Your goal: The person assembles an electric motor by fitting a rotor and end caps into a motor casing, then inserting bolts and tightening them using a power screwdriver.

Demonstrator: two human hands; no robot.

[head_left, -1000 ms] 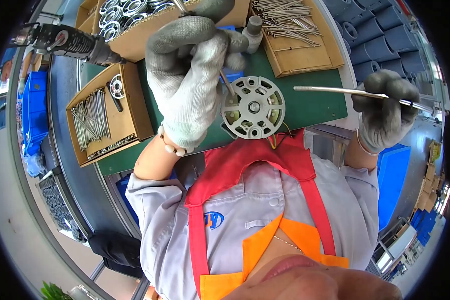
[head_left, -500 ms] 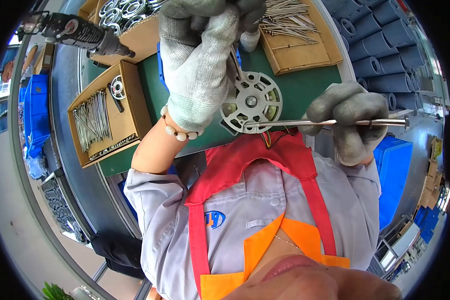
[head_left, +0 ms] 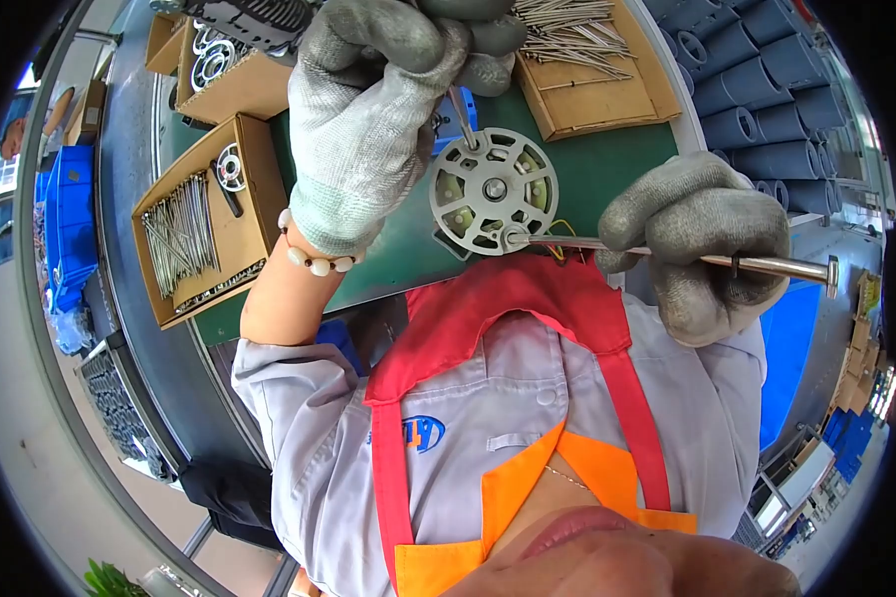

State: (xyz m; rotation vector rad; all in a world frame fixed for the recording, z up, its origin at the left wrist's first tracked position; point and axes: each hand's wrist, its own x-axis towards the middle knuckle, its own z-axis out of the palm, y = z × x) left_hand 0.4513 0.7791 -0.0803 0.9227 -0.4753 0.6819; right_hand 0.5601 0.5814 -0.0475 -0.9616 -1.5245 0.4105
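Observation:
A round grey metal housing (head_left: 494, 189) with slots and a central shaft stands over the green bench. My right hand (head_left: 702, 239) is closed around a long bolt (head_left: 577, 242), its head to the right and its tip touching the housing's lower rim. Closed too, my left hand (head_left: 368, 119) grips a metal rod (head_left: 462, 109) whose lower end meets the upper-left rim of the housing. The fingertips of my left hand are partly cut off by the top edge. Thin wires (head_left: 560, 239) come out below the housing.
A power driver (head_left: 254, 18) hangs at the upper left, beside my left hand. Cardboard boxes of long bolts lie left (head_left: 258, 189) and upper right (head_left: 607, 114). Another box (head_left: 239, 92) holds metal rings. Grey cylinders (head_left: 782, 109) are stacked at the right.
My right hand has brought its bolt leftward from the side to the housing's lower rim. My left hand has shifted slightly left, and the power driver has moved up and right.

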